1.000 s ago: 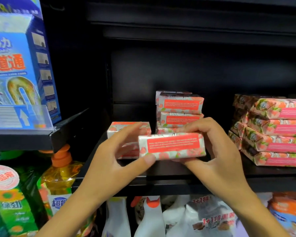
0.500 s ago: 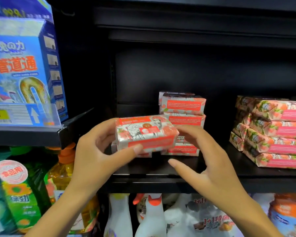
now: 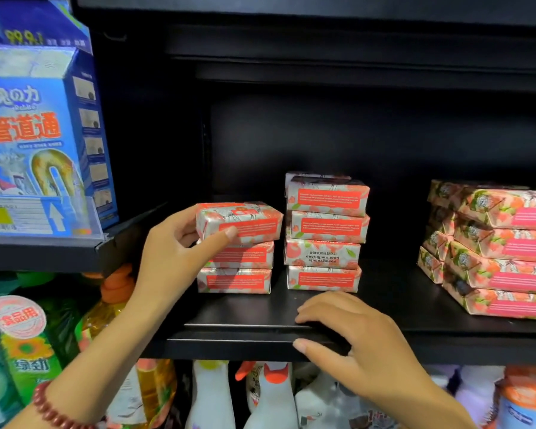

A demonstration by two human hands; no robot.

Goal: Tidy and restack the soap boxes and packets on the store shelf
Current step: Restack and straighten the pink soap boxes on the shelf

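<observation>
The left hand (image 3: 177, 255) grips a soap box (image 3: 245, 222) by its left end, thumb on the front; the box lies on a two-box stack (image 3: 235, 270). The right hand (image 3: 365, 342), at 5 o'clock from it, rests relaxed on the shelf (image 3: 229, 339) edge and holds nothing. At 3 o'clock stands a four-box stack (image 3: 324, 233), and farther on, pink packets (image 3: 502, 255).
</observation>
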